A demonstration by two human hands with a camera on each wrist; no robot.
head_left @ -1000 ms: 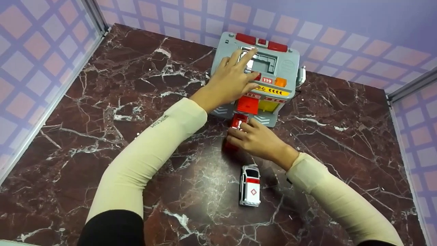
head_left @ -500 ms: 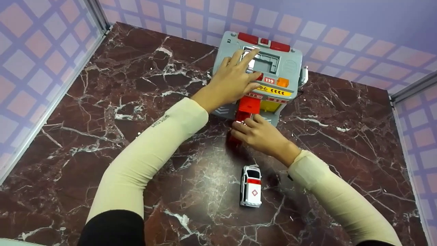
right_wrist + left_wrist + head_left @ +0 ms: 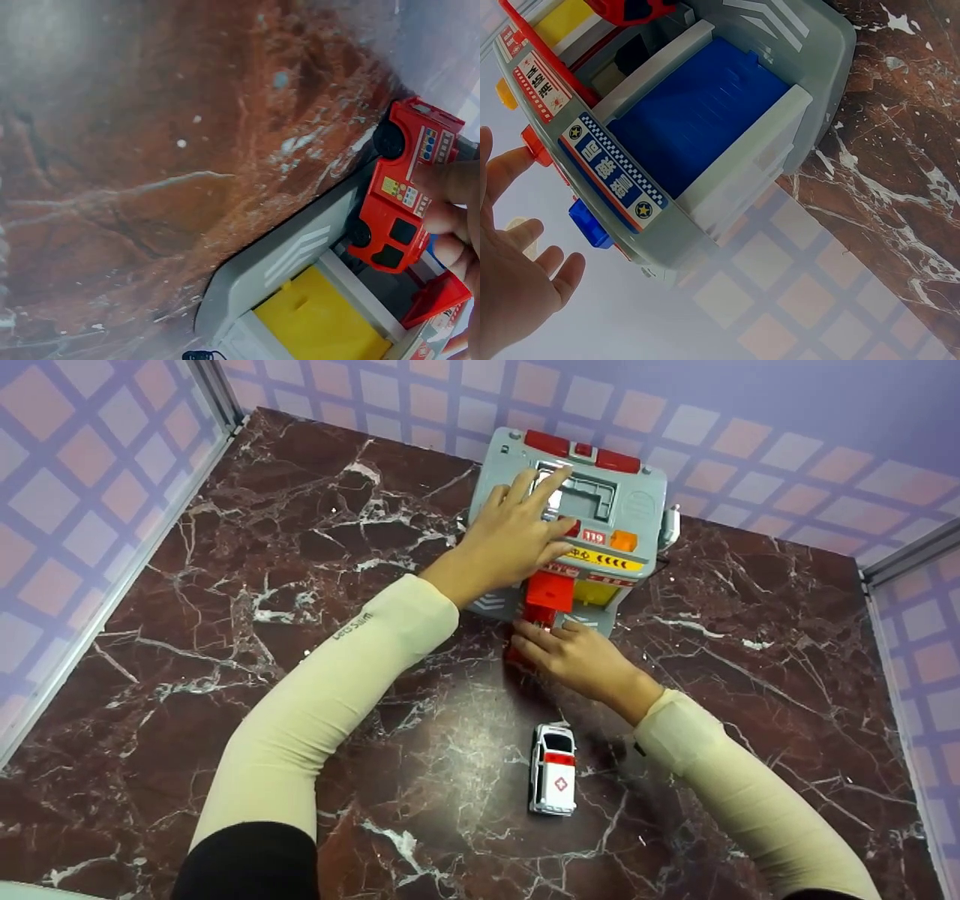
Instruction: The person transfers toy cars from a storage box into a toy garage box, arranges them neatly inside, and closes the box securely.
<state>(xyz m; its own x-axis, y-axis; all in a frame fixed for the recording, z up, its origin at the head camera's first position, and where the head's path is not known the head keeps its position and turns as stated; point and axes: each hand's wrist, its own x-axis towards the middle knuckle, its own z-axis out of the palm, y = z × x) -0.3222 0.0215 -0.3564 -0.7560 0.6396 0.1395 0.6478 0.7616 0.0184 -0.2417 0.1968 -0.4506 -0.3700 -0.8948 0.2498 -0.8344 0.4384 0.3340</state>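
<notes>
A grey toy rescue station stands toward the back, its red door raised over the middle bay. My left hand reaches over its roof with fingers spread; in the left wrist view one finger touches the red button above that bay. With my right hand I grip a red toy fire truck by its sides. Its front is at the mouth of the bay, under the raised door, and its rear is over the station's front ramp edge. My right fingers partly cover the truck in the head view.
A white toy ambulance stands on the dark red marbled surface nearer to me. Beside the middle bay are a blue door and a yellow door, both down. Patterned panels bound the back and sides.
My right hand has pushed the fire truck a short way forward, its front passing under the raised red door. The left hand stays on the red button; the view has shifted slightly.
</notes>
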